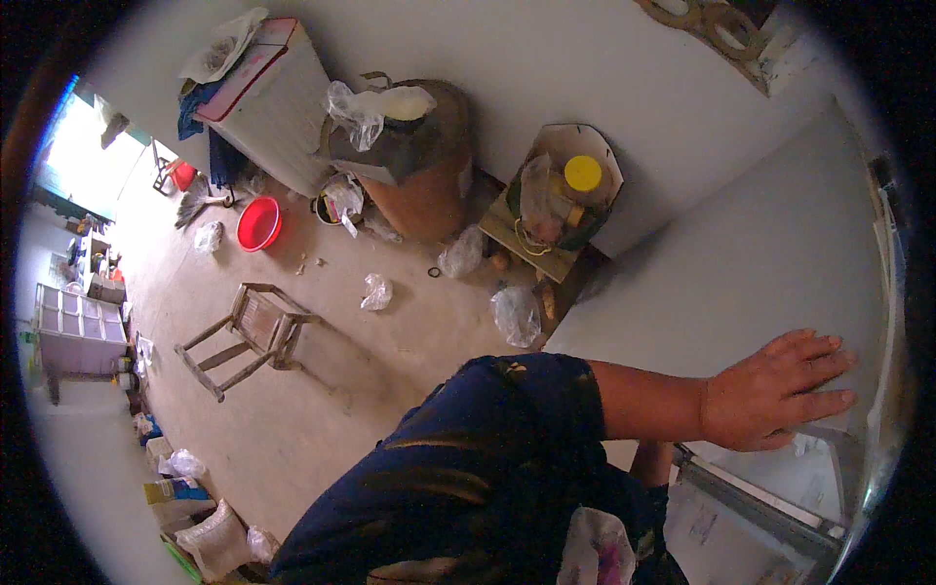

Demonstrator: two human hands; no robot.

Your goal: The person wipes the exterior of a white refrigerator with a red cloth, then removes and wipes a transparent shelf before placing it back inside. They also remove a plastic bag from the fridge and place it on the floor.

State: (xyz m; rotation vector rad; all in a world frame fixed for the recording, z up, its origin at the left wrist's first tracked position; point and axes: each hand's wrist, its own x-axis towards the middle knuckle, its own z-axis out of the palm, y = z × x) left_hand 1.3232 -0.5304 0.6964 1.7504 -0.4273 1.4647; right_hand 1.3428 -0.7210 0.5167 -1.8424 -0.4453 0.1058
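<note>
My left hand (779,391) is stretched out to the right with its fingers apart and its back towards me. It lies over or against a smooth pale grey panel (702,292); whether it touches the panel I cannot tell. No held thing shows in it. Just below it is a dark-framed part with a pale edge strip (760,486). Only a short piece of my right forearm shows, beyond the dark blue sleeve; my right hand is out of view. A pale patch with pink marks (598,548) shows on or beside my dark clothing.
On the concrete floor stand a small wooden chair (259,322), a red plastic basin (259,224) and crumpled plastic bags (516,314). Along the wall are a large brown jar (420,197), a covered white box (270,110) and a container holding a yellow-lidded jar (583,173).
</note>
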